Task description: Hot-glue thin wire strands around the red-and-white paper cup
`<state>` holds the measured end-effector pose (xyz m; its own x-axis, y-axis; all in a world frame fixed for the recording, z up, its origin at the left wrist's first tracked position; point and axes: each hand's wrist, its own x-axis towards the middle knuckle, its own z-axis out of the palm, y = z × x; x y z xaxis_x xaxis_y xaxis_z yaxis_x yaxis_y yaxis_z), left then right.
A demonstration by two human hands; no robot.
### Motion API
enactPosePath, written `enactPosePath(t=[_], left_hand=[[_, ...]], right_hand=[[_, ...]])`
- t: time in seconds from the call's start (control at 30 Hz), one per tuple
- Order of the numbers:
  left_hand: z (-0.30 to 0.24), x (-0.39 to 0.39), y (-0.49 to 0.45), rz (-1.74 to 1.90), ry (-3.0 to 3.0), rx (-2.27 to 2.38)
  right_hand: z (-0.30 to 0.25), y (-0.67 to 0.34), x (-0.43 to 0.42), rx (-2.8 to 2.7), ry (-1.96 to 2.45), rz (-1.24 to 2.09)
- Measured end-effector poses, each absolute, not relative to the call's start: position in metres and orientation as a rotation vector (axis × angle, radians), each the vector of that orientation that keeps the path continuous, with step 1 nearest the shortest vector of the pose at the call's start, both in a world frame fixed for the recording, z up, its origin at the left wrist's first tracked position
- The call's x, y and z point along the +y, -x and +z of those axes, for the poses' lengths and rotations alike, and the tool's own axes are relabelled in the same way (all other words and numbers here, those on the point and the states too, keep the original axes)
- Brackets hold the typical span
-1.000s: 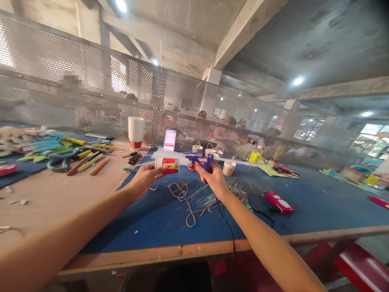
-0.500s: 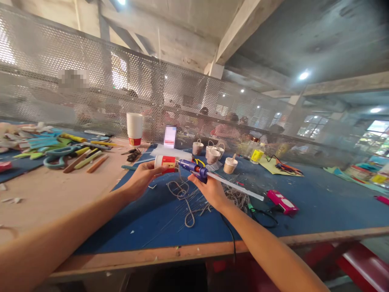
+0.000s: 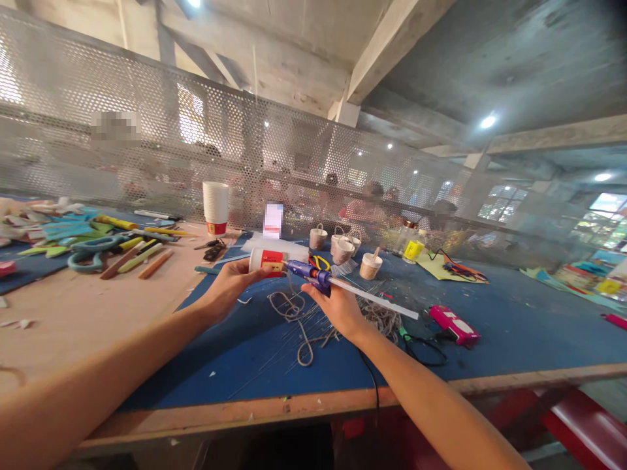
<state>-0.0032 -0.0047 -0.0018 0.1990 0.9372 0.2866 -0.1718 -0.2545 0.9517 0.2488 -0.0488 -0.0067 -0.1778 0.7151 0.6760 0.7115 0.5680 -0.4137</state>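
A red and white paper cup (image 3: 264,260) lies sideways in my left hand (image 3: 234,282), its bottom end turned to the right. My right hand (image 3: 336,301) is wrapped round a blue glue gun (image 3: 311,273), whose nozzle is at the cup's bottom end. A long clear glue stick (image 3: 377,298) sticks out of the gun's back. Beneath both hands, a loose grey cord (image 3: 304,339) curls on the blue mat (image 3: 235,359). More cord lies tangled in a heap (image 3: 385,320) right of my right hand.
Several small cord-wrapped cups (image 3: 342,249) stand behind my hands, beside yellow-handled scissors (image 3: 321,262). At left are a stack of paper cups (image 3: 215,207), blue scissors (image 3: 93,254) and marker pens. A pink device (image 3: 454,324) with a black cable lies right. A perforated metal screen (image 3: 274,150) rises behind.
The glue gun and its stick have shifted very slightly left. Both hands keep their hold, and the cup stays nearly in place.
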Motion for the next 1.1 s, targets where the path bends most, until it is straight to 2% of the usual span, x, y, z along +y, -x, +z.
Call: enactPosePath(t=[1.1], left_hand=[[0.0053, -0.0109, -0.0006, 1.325, -1.387, 0.901]], right_hand=[[-0.0078, -0.2505, -0.0498, -1.962, 1.215, -0.106]])
